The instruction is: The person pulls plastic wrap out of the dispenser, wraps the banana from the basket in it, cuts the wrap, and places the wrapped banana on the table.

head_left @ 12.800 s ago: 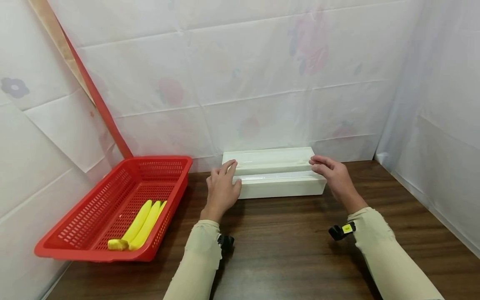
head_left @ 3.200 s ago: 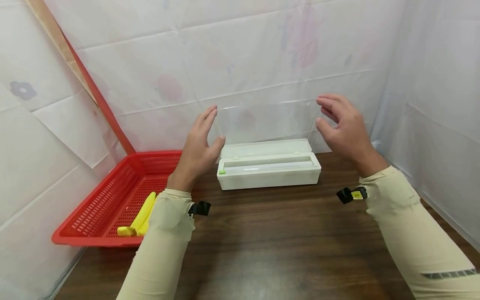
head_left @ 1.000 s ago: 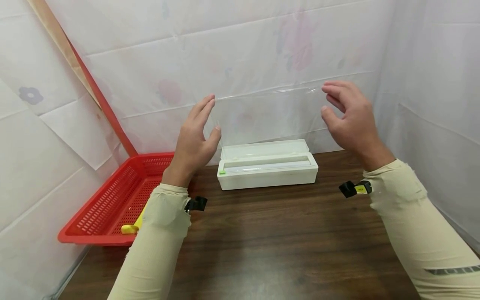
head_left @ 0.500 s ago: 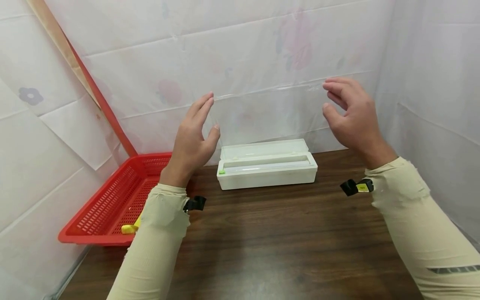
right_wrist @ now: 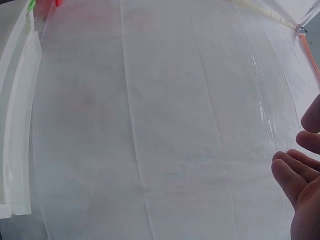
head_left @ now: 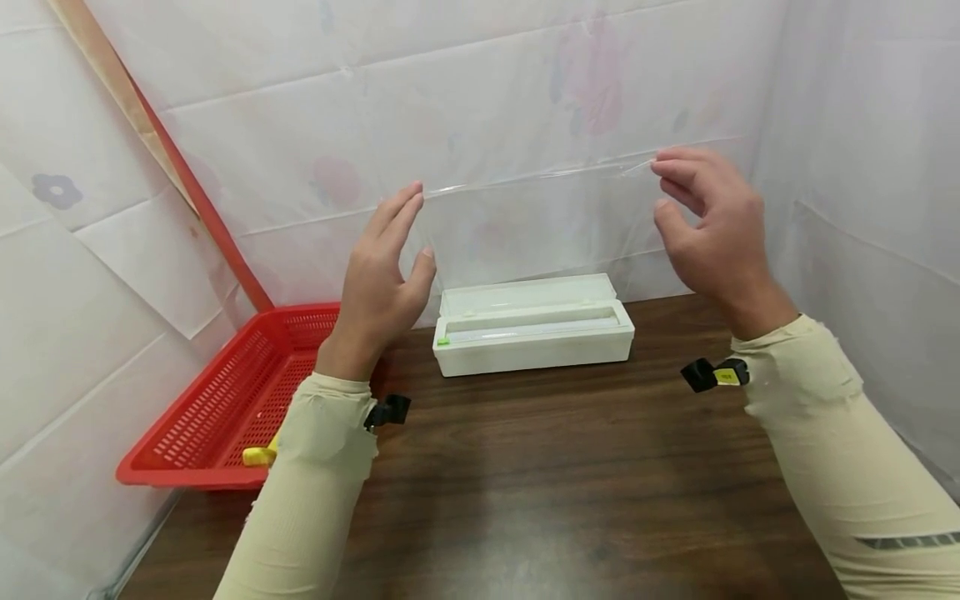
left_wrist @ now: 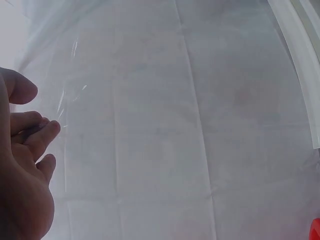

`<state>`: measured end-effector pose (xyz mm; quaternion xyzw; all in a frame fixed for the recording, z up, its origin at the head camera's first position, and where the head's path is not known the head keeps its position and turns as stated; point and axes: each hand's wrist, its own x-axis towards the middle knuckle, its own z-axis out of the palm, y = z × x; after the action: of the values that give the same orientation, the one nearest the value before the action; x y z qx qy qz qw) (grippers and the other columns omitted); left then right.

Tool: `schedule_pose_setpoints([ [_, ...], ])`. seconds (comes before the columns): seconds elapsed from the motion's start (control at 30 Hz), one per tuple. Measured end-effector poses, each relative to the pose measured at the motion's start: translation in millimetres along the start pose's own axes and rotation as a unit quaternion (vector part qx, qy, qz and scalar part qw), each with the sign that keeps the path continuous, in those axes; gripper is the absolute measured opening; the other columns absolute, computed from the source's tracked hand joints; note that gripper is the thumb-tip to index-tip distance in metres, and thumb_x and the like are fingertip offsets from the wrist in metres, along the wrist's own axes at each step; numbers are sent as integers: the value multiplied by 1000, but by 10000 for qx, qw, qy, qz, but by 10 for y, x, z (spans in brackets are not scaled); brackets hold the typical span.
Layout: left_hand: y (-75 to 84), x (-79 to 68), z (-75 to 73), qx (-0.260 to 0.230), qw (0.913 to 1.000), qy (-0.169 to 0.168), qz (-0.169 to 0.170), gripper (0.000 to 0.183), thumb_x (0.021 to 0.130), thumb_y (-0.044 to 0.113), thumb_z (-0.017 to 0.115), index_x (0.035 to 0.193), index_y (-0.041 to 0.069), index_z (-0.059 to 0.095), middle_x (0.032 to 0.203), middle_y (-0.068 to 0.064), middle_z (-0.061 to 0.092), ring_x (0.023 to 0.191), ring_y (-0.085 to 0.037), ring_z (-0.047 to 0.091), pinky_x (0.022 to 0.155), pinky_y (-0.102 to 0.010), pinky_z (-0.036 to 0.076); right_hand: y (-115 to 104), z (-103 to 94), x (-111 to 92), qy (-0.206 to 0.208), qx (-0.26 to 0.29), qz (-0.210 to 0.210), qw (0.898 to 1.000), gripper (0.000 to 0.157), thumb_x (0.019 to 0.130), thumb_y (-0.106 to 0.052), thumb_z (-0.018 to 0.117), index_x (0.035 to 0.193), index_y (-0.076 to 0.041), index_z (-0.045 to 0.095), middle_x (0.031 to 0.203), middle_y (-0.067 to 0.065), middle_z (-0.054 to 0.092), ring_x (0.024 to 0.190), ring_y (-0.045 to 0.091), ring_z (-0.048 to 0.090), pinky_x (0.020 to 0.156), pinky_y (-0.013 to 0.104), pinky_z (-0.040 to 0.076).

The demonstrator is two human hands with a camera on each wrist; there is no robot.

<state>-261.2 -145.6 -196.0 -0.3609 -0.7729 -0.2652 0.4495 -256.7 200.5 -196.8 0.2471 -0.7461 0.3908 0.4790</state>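
Observation:
A clear sheet of cling film [head_left: 517, 221] stretches upward from a white dispenser box [head_left: 532, 358], whose lid [head_left: 528, 293] stands raised at the back. My left hand [head_left: 375, 287] holds the film's upper left corner at the fingertips, with the thumb apart from them. At the upper right corner, my right hand [head_left: 712, 229] holds the film in the same way. Its top edge runs between both hands, glinting in the left wrist view, where the cling film [left_wrist: 62, 102] meets the fingers. A green slider [head_left: 443, 341] sits at the box's left end.
A red plastic basket [head_left: 198, 477] stands at the left, partly behind my left forearm. Inside it, the end of a yellow banana [head_left: 259, 457] shows; the rest is hidden. White patterned sheeting [head_left: 487, 100] hangs behind the dark wooden table [head_left: 562, 500].
The box lid, low earlier, has been raised, and film has been drawn out. Over the last second both hands have risen slightly and spread a little apart, drawing the film higher.

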Motion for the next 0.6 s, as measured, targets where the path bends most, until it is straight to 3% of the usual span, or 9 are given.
schedule_pose_setpoints([
  [0.27, 38, -44, -30, -81, 9997, 178, 128, 49, 90, -3, 55, 139, -6, 55, 144, -15, 54, 134, -25, 49, 118, -40, 24, -247, -67, -50, 98, 92, -4, 9999, 30, 90, 7, 51, 116, 13, 67, 123, 18, 64, 113, 20, 62, 98, 27, 48],
  [0.47, 101, -57, -63, -16, 9987, 326, 382, 41, 93, 2, 53, 133, -7, 61, 136, -17, 60, 128, -28, 56, 117, -42, 28, -296, -118, -108, 185, 230, 67, 9995, 31, 89, 9, 50, 114, 13, 67, 121, 19, 64, 113, 19, 62, 97, 27, 48],
  [0.6, 155, -82, -79, 26, 9983, 363, 448, 37, 94, 2, 53, 128, -7, 64, 131, -18, 64, 123, -29, 60, 116, -44, 30, -314, -143, -153, 242, 384, -123, 9989, 29, 87, 12, 50, 111, 16, 66, 117, 21, 63, 108, 22, 63, 95, 27, 50],
])
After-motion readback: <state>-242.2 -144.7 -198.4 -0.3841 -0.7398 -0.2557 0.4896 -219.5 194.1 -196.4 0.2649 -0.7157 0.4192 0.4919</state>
